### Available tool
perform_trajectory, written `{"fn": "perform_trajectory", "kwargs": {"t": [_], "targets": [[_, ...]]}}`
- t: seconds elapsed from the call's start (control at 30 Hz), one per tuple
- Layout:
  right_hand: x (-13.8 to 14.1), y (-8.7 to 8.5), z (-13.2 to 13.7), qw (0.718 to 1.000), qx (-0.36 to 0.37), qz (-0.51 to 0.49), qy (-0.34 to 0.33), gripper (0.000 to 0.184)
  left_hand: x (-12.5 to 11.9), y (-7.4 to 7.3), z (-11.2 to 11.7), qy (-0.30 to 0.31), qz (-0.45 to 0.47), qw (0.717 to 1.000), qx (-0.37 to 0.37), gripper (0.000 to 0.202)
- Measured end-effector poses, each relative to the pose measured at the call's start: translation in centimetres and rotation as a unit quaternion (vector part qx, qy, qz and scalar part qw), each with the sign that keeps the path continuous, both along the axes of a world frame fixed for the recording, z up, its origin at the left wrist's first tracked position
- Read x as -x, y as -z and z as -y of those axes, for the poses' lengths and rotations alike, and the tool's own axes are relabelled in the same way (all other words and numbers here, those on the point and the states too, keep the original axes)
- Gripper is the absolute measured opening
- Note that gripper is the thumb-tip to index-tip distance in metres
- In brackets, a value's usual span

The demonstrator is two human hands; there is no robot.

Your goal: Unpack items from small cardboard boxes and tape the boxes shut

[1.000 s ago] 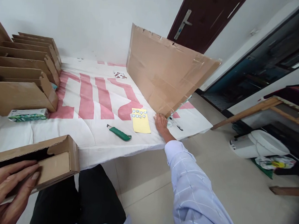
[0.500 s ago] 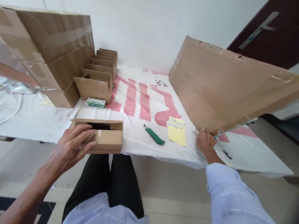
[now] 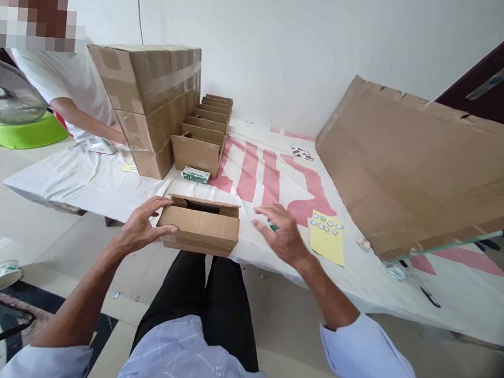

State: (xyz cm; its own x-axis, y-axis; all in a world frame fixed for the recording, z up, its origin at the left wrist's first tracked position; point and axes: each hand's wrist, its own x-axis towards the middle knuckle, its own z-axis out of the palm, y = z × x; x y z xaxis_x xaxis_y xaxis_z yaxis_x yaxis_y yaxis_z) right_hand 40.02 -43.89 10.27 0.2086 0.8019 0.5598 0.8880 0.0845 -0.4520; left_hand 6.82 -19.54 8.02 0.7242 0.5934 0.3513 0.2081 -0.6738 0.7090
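Observation:
A small cardboard box (image 3: 201, 226) with a raised back flap and a dark gap along its top sits at the table's front edge. Its left end is gripped by my left hand (image 3: 141, 224), thumb on the top panel and fingers at the back. To the right of the box, my right hand (image 3: 283, 237) is open, fingers apart and nothing visible in them. Most of the green utility knife (image 3: 272, 225) is hidden behind that hand; only a bit of green shows. Beside it lies a yellow sheet (image 3: 328, 246) bearing several small pale stickers.
Stacked taped cartons (image 3: 155, 96) and a row of open boxes (image 3: 196, 153) stand at the left, a small green-and-white box (image 3: 196, 175) before them. A large cardboard panel (image 3: 421, 172) leans at right, near a black-handled tool (image 3: 422, 287). A co-worker's arm (image 3: 88, 123) reaches behind the cartons.
My right hand has left the lower edge of the large panel and come left, over the green knife. My left hand still holds the small box. The view has swung left.

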Motion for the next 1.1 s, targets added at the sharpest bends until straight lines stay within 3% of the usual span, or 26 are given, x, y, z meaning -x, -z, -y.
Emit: {"fn": "perform_trajectory", "kwargs": {"t": [0.1,0.2,0.33,0.47,0.63,0.87,0.97,1.1], "targets": [[4.4,-0.4,-2.6,0.997,0.051,-0.013,-0.047,0.034,-0.1,-0.1,0.3,0.002,0.015,1.0,0.027,0.065],[6.0,-0.3,-3.8,0.993,0.1,-0.038,-0.045,0.037,-0.1,0.0,0.5,-0.004,0.018,0.999,0.038,0.058],[6.0,-0.7,-3.8,0.989,0.119,-0.078,-0.028,0.021,-0.5,0.3,1.0,-0.015,0.025,0.999,0.044,0.053],[5.4,-1.6,-2.8,0.998,0.049,-0.041,-0.029,0.009,-1.0,0.6,1.5,0.006,0.033,0.998,0.06,0.057],[5.0,-1.0,-0.4,0.994,-0.013,0.079,-0.068,0.013,-0.7,-0.2,1.1,0.077,0.021,0.993,0.084,0.055],[4.4,-0.5,0.0,0.996,0.003,0.083,-0.023,0.016,-1.1,-2.3,0.9,0.146,-0.027,0.989,-0.013,0.065],[4.8,-0.3,0.5,0.994,0.027,0.104,-0.034,0.023,-1.5,-2.4,0.8,0.153,-0.062,0.986,-0.034,0.067],[6.2,0.9,2.3,0.985,0.042,0.161,-0.044,0.03,-1.1,-2.1,-0.2,0.198,-0.082,0.977,-0.007,0.085]]}}
